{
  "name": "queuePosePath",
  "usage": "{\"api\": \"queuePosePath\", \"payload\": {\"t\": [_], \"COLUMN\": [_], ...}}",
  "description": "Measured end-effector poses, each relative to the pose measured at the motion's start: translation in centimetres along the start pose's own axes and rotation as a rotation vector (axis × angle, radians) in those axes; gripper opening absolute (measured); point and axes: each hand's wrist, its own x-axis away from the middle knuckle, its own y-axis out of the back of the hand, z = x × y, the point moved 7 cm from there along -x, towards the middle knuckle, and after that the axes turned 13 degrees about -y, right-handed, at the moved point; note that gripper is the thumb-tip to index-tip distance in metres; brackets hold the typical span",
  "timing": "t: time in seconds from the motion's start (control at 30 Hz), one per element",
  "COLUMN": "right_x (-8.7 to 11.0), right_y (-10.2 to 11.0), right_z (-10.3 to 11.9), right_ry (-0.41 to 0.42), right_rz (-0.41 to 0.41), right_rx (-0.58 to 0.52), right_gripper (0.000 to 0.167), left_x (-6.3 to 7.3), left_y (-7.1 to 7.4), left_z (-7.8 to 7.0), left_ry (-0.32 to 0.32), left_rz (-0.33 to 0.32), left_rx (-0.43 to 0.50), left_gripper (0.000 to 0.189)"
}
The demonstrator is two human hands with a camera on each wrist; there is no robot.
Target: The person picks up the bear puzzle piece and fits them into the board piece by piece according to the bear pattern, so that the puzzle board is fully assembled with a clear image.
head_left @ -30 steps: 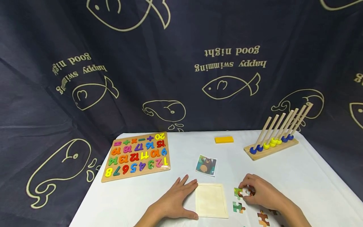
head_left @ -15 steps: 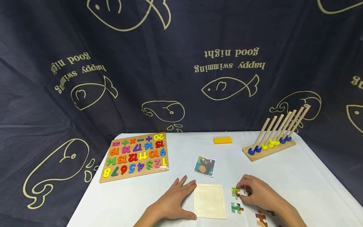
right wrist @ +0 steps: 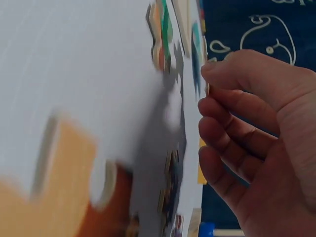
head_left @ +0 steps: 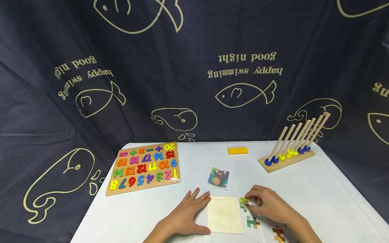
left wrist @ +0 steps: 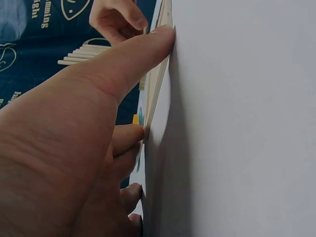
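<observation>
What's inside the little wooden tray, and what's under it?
Inside the wooden tray, just its bare, pale bottom shows. Whatever might be under it is hidden, because the tray covers it.

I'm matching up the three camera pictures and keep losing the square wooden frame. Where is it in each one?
Head: low, right of centre, the wooden frame lies flat between the left hand and the right hand.
Left wrist: upper centre, the frame is a narrow slanting strip, partly behind the left hand.
Right wrist: top edge, right of centre, the frame is a pale sliver, cut off.
Shared landmark: the right hand, in all three.
</observation>
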Motion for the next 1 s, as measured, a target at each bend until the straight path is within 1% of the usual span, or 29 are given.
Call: {"api": "queuePosePath", "payload": {"t": [0.07, 0.23, 0.43, 0.57, 0.7, 1.0], "right_x": [-0.3, -1.0, -1.5, -1.7, -1.9, -2.1], "right_y": [-0.5, -1.6, -2.0, -2.4, -2.8, -3.3], "right_z": [0.4, 1.5, 2.7, 3.4, 4.1, 5.0], "right_ry": [-0.011, 0.013, 0.032, 0.052, 0.068, 0.106], "right_rz": [0.001, 0.001, 0.0, 0.019, 0.031, -0.003], "right_rx": [0.03, 0.067, 0.064, 0.041, 0.034, 0.065], "right_gripper": [0.023, 0.022, 0.021, 0.021, 0.022, 0.023], "left_x": [0.1, 0.2, -0.1, -0.1, -0.2, 0.0], "left_y": [0.0, -0.2, -0.1, -0.1, -0.2, 0.0], "left_z": [0.1, 0.1, 0.1, 0.0, 0.1, 0.0], "left_ry": [0.001, 0.005, 0.009, 0.011, 0.015, 0.018], "left_rz": [0.0, 0.004, 0.006, 0.008, 0.011, 0.013], "left_rx": [-0.003, -0.003, 0.015, 0.029, 0.022, 0.019], "left_gripper": [0.101, 0.1, 0.1, 0.101, 0.1, 0.099]}}
